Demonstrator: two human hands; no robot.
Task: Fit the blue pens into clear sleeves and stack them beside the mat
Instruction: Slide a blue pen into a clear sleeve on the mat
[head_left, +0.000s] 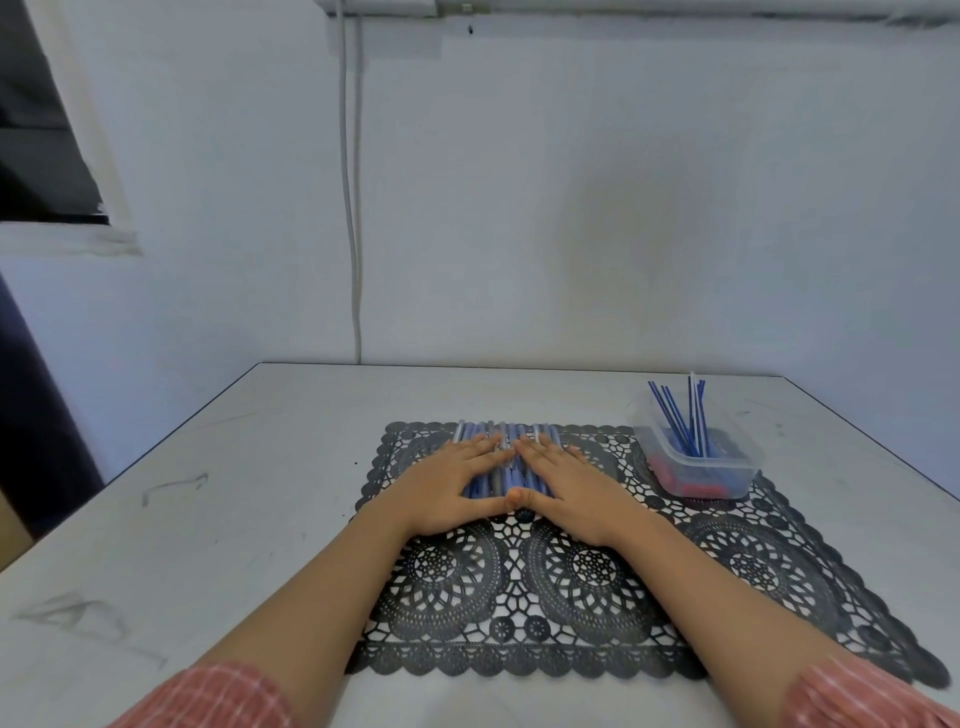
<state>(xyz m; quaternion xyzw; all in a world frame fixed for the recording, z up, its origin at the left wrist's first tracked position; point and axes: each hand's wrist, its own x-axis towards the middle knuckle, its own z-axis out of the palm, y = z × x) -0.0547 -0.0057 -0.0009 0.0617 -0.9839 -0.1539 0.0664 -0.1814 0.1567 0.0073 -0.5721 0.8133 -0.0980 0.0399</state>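
Note:
A row of blue pens (501, 434) lies side by side on the far middle of a black lace mat (524, 587). My left hand (451, 488) rests flat on the left part of the row, fingers straight. Beside it, my right hand (566, 488) lies flat on the right part, and the two thumbs meet at the near ends of the pens. Most of the row is hidden under my hands. A clear plastic tub (727, 467) at the mat's far right corner holds several thin blue refills (680, 421) standing up and some red and blue pieces at its bottom.
The mat lies on a white table (208, 519) with scuff marks at the left. A pale wall with a cable (353, 234) stands behind the table's far edge. A dark window opening is at the upper left.

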